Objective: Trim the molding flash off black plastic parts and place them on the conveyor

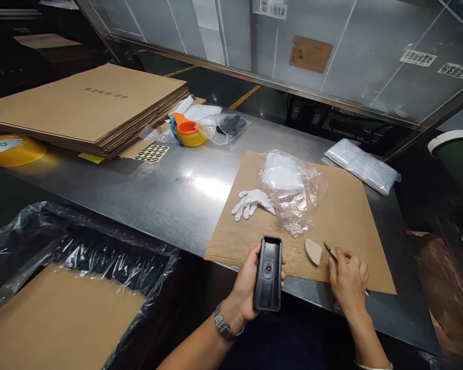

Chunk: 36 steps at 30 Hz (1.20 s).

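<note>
My left hand (249, 282) is wrapped round a black rectangular plastic housing (268, 288), holding it in front of the table's near edge. The housing's hollow side faces up and shows a small hole midway. On the cardboard sheet, my right hand (349, 277) pinches a slim tool with a dark pointed tip (329, 248); its exact kind is unclear. Just left of that tip lies a beige wedge-shaped piece (313, 252), apart from the hand. A white glove (252, 203) and a clear plastic bag (293, 195) with white contents lie farther back.
The cardboard sheet (235, 241) covers part of the metal table (170, 190). Stacked cardboard (88, 103), tape rolls (191, 134) and a bagged dark piece (231, 125) stand at the left and back. A white packet (364, 164) lies right. A black-lined box (111, 246) is at lower left.
</note>
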{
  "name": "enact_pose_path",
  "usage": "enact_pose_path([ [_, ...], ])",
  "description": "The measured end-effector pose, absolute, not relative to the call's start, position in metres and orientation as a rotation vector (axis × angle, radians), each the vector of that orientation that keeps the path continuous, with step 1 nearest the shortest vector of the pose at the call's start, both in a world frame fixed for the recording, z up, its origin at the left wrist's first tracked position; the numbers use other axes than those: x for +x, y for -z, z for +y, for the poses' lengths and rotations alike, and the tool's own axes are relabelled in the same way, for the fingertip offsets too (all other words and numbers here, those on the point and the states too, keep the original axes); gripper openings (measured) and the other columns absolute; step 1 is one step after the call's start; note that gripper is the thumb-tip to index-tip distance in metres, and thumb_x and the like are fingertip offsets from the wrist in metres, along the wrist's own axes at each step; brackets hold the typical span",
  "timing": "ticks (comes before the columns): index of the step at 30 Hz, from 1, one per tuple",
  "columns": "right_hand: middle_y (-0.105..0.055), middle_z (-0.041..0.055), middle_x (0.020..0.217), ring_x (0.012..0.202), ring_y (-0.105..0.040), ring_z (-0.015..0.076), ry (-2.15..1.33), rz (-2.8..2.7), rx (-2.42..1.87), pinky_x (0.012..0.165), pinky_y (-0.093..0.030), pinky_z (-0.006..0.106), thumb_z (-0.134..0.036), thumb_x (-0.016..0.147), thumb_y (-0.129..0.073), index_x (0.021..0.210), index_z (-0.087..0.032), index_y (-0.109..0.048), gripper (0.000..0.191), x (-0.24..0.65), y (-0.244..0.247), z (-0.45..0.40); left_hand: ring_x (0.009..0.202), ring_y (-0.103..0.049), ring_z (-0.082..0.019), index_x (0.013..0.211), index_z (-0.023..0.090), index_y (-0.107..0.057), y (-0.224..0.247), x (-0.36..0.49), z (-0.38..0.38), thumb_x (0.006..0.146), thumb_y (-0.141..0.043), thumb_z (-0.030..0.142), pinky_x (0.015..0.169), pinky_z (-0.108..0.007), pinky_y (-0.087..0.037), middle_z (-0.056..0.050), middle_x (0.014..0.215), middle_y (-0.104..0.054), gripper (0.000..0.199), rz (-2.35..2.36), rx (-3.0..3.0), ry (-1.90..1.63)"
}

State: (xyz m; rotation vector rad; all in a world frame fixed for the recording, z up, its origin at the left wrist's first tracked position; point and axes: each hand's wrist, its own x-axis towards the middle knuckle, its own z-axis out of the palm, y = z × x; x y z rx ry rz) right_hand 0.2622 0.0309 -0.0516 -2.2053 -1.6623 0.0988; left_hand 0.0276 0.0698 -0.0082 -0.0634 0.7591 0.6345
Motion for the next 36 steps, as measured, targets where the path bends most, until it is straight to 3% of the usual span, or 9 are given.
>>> enact_pose_path([
  [4, -0.050, 0.0063, 0.089, 0.086, -0.047, 0.0199, -0.501, -1.988, -1.468, 0.072, -0.039, 0.033, -0.018, 0.088, -0.048, 0.109, -0.023, -0.057, 0.024, 0.209, 0.006, 0.014, 0.048, -0.060, -0.015, 0.077, 0.007, -0.065, 0.010, 0.035, 0.065, 0.085, -0.037, 0.051, 0.046, -0.023, -0.045, -0.008, 0.062, -0.066, 0.054, 0.729, -0.116, -0.571],
  [7, -0.052, 0.0034, 0.082, 0.079, -0.045, 0.0178, -0.661, -2.159, -1.195, 0.069, -0.036, 0.033, -0.022, 0.086, -0.056, 0.104, -0.024, -0.060, 0.019, 0.175, -0.022, 0.009, 0.050, -0.059, -0.014, 0.064, 0.009, -0.062, 0.007, 0.042, 0.059, 0.086, -0.037, 0.049, 0.050, -0.022, -0.045, -0.007, 0.059, -0.065, 0.051, 0.703, -0.170, -0.554],
  [10, -0.054, 0.0022, 0.079, 0.077, -0.045, 0.0170, -0.722, -2.190, -1.189, 0.067, -0.033, 0.033, -0.027, 0.084, -0.059, 0.096, -0.023, -0.063, 0.013, 0.161, -0.030, 0.010, 0.052, -0.059, -0.013, 0.058, 0.013, -0.058, 0.005, 0.046, 0.053, 0.086, -0.040, 0.043, 0.056, -0.022, -0.046, -0.004, 0.056, -0.063, 0.045, 0.684, -0.202, -0.563],
  [13, -0.056, 0.0005, 0.076, 0.078, -0.045, 0.0166, -0.811, -2.174, -1.188, 0.069, -0.032, 0.034, -0.027, 0.084, -0.059, 0.093, -0.023, -0.064, 0.010, 0.163, -0.027, 0.014, 0.058, -0.060, -0.014, 0.066, 0.011, -0.061, 0.004, 0.048, 0.049, 0.086, -0.040, 0.042, 0.064, -0.023, -0.047, -0.006, 0.062, -0.066, 0.043, 0.670, -0.205, -0.552],
  [20, -0.056, -0.0019, 0.072, 0.078, -0.044, 0.0162, -1.011, -2.131, -1.194, 0.071, -0.030, 0.034, -0.031, 0.080, -0.065, 0.088, -0.029, -0.067, 0.009, 0.172, -0.021, 0.023, 0.067, -0.062, -0.016, 0.068, 0.012, -0.062, -0.003, 0.052, 0.046, 0.087, -0.040, 0.038, 0.062, -0.022, -0.044, -0.006, 0.065, -0.066, 0.040, 0.628, -0.131, -0.592],
  [24, -0.055, -0.0015, 0.070, 0.077, -0.043, 0.0160, -0.972, -2.154, -1.222, 0.071, -0.030, 0.034, -0.025, 0.082, -0.062, 0.085, -0.029, -0.068, 0.008, 0.177, -0.022, 0.030, 0.055, -0.060, -0.014, 0.077, 0.012, -0.064, -0.002, 0.052, 0.041, 0.087, -0.042, 0.038, 0.057, -0.022, -0.045, -0.004, 0.058, -0.064, 0.035, 0.672, -0.083, -0.569],
  [28, -0.056, -0.0007, 0.068, 0.074, -0.043, 0.0162, -0.745, -2.163, -1.368, 0.069, -0.030, 0.033, -0.019, 0.085, -0.055, 0.085, -0.027, -0.068, 0.015, 0.187, -0.023, 0.043, 0.039, -0.053, -0.013, 0.072, 0.011, -0.063, 0.005, 0.049, 0.033, 0.085, -0.038, 0.053, 0.041, -0.022, -0.039, -0.005, 0.048, -0.060, 0.051, 0.804, -0.002, -0.423],
  [32, -0.060, 0.0000, 0.070, 0.076, -0.046, 0.0177, -0.558, -2.062, -1.516, 0.069, -0.031, 0.033, -0.021, 0.084, -0.057, 0.079, -0.024, -0.066, 0.011, 0.192, -0.019, 0.056, 0.038, -0.053, -0.013, 0.073, 0.008, -0.063, 0.010, 0.047, 0.032, 0.085, -0.030, 0.058, 0.038, -0.020, -0.038, -0.008, 0.049, -0.060, 0.062, 0.781, 0.027, -0.359],
  [36, -0.061, 0.0030, 0.078, 0.080, -0.052, 0.0179, -0.626, -1.769, -1.566, 0.073, -0.039, 0.032, -0.025, 0.089, -0.046, 0.086, -0.021, -0.062, 0.017, 0.191, -0.010, 0.052, 0.041, -0.055, -0.013, 0.075, 0.007, -0.065, 0.008, 0.044, 0.038, 0.084, -0.032, 0.057, 0.041, -0.020, -0.041, -0.008, 0.052, -0.061, 0.060, 0.755, 0.030, -0.400],
])
